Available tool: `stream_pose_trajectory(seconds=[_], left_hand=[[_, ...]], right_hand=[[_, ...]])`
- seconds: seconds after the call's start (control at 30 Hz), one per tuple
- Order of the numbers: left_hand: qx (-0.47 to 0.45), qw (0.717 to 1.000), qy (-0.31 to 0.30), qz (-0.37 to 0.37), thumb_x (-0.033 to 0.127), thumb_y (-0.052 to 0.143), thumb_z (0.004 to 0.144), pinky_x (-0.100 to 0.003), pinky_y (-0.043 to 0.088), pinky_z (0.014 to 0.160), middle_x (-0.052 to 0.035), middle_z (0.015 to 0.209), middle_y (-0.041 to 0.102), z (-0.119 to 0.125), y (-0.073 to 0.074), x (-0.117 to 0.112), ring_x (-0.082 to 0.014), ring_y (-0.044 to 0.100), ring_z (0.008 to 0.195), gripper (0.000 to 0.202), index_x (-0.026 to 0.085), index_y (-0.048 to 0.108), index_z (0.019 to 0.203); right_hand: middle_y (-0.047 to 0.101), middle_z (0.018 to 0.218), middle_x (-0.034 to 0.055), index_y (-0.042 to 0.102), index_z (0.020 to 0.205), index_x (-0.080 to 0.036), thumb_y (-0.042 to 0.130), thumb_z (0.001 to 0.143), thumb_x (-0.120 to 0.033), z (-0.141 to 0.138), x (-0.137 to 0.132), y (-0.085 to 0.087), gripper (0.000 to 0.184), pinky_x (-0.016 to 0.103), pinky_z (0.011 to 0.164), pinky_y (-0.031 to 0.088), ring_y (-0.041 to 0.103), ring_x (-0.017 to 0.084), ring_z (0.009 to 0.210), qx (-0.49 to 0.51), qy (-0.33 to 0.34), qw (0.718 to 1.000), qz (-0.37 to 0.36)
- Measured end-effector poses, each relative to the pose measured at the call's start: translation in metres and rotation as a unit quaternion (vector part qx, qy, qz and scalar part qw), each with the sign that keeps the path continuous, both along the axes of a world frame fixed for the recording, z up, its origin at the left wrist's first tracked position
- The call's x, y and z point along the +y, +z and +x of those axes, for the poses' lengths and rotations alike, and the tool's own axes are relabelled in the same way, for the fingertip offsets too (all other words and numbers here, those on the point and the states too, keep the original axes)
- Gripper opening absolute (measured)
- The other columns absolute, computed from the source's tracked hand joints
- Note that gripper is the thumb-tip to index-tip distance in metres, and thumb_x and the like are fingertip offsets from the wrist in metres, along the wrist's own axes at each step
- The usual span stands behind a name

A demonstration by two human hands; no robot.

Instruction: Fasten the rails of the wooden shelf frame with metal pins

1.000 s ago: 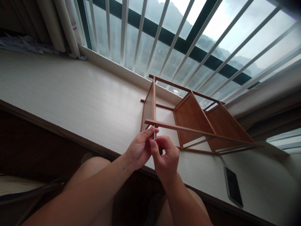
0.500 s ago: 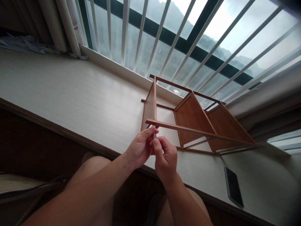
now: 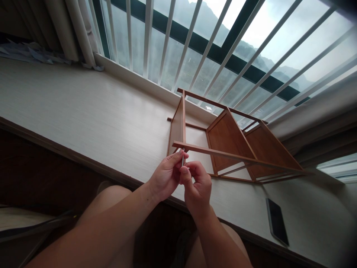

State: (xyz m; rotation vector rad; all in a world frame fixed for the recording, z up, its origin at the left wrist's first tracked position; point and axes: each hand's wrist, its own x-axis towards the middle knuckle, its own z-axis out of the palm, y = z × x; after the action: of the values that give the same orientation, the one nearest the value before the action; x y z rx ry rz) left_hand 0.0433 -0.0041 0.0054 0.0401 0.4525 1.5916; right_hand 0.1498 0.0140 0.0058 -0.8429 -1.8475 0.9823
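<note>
A wooden shelf rack (image 3: 223,152) with brown panels lies on its side on the pale window ledge. Just below the near end of its front rail, my left hand (image 3: 167,173) pinches a thin metal hex key (image 3: 183,160) between thumb and fingers. The key's shaft points up to the underside of that rail; its tip and whatever it meets there are too small to make out. My right hand (image 3: 196,186) is closed at the key's lower end, thumb against the curled forefinger. Fingers hide part of the key.
A black phone (image 3: 277,222) lies on the ledge (image 3: 83,108) to the right. White window bars (image 3: 164,44) rise behind the rack. Curtains (image 3: 65,29) hang at both sides. My knees (image 3: 114,193) are at the ledge's front edge.
My right hand's fingers have shifted slightly at the hex key's lower end, showing more of the key. The left hand and the rack stay in place.
</note>
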Motion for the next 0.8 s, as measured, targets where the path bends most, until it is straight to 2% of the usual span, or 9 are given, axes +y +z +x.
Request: stream_pose_trajectory(seconds=[0.13,0.3,0.6,0.73,0.8], left_hand=[[-0.004,1.0,-0.007,-0.003,0.03,0.073,0.079,-0.022,0.05,0.06,0.0034,0.06,0.053,0.001,0.001,0.0,-0.0066,0.053,0.055,0.018,0.013,0.07,0.078],[-0.021,1.0,-0.003,-0.005,0.027,0.071,0.082,-0.021,0.049,0.065,0.0023,0.066,0.057,0.001,0.001,-0.001,-0.0061,0.055,0.06,0.015,0.011,0.069,0.081],[-0.049,0.999,-0.009,-0.015,0.026,0.068,0.084,-0.021,0.051,0.061,0.0007,0.066,0.06,0.003,0.006,0.0,-0.009,0.06,0.06,0.014,0.012,0.068,0.082],[-0.045,0.999,-0.007,-0.012,0.027,0.069,0.083,-0.02,0.051,0.062,0.0005,0.065,0.06,0.002,0.003,0.0,-0.0081,0.059,0.059,0.014,0.013,0.068,0.081],[-0.034,0.999,-0.007,-0.003,0.027,0.07,0.082,-0.018,0.05,0.059,0.0025,0.06,0.056,0.001,0.002,0.0,-0.0059,0.055,0.053,0.014,0.013,0.069,0.08]], right_hand=[[0.059,0.068,-0.002,0.058,0.085,-0.019,0.061,0.09,-0.034,-0.001,0.0,0.0,0.016,0.024,0.053,0.043,0.052,0.01,0.055,0.018,-0.01,1.0,0.002],[0.057,0.064,-0.0034,0.058,0.082,-0.019,0.063,0.088,-0.032,0.0,-0.001,0.005,0.016,0.023,0.054,0.043,0.051,0.01,0.055,0.011,-0.021,0.999,0.026],[0.052,0.061,-0.005,0.057,0.08,-0.019,0.07,0.081,-0.03,-0.005,-0.001,0.009,0.017,0.022,0.05,0.038,0.043,0.009,0.051,-0.019,-0.038,0.995,0.087],[0.053,0.062,-0.003,0.06,0.078,-0.018,0.061,0.087,-0.028,-0.007,-0.001,0.011,0.013,0.024,0.054,0.039,0.046,0.01,0.053,-0.041,-0.038,0.994,0.098],[0.055,0.061,-0.0019,0.061,0.077,-0.018,0.052,0.092,-0.027,-0.006,-0.002,0.012,0.019,0.024,0.056,0.04,0.049,0.011,0.054,-0.032,-0.028,0.996,0.073]])
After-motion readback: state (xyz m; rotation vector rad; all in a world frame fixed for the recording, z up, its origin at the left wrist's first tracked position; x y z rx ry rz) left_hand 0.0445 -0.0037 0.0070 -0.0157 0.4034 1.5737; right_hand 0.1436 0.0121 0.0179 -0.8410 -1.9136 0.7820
